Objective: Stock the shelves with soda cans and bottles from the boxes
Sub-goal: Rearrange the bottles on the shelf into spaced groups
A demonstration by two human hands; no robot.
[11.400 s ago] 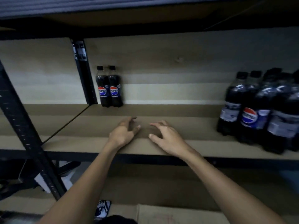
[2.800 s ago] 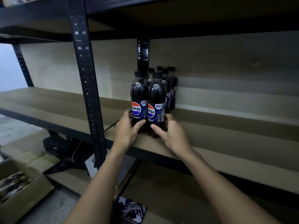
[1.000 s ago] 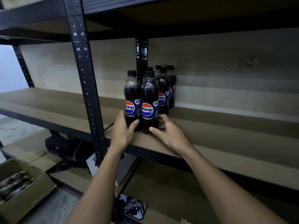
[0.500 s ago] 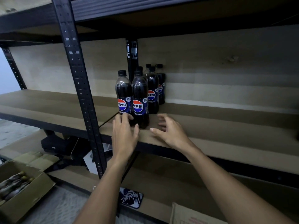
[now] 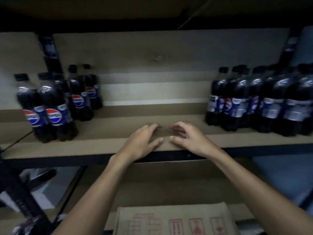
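- Both hands rest on the shelf [image 5: 118, 122] near its front edge, side by side, with nothing in them.
- The left hand [image 5: 142, 141] lies flat with its fingers straight. The right hand [image 5: 188, 139] has loosely curled fingers, their tips on the board.
- Pepsi bottles [image 5: 50, 107] stand at the left of the shelf and a bigger bottle group [image 5: 262, 102] at the right, both well apart from the hands.
- A cardboard box [image 5: 169, 221] sits below the shelf, nearer.

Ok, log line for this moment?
left hand: empty, at shelf front | right hand: empty, alongside | left Pepsi bottles: standing | right Pepsi bottles: standing
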